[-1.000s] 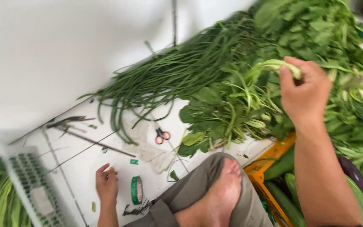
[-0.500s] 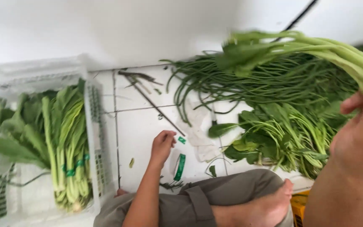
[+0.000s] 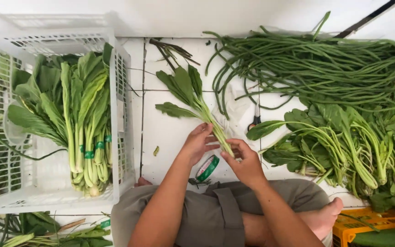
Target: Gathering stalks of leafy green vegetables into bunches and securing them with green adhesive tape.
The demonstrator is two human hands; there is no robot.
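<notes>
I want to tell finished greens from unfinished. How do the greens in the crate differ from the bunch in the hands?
The greens in the crate carry green tape bands; the held bunch shows none. The crate greens are many and stacked together; the held bunch is a few stalks, gripped by the left hand and right hand. Both are leafy, pale-stemmed.

The scene is bright and evenly lit by soft, diffuse light with no visible source. Shadows are faint: a pale one lies under the white plastic slotted crate [image 3: 123, 114] at left. The glossy white floor tiles [image 3: 170, 137] wash out slightly toward the far edge. Focus is sharp throughout, with mild wide-angle bending at the edges.
</notes>
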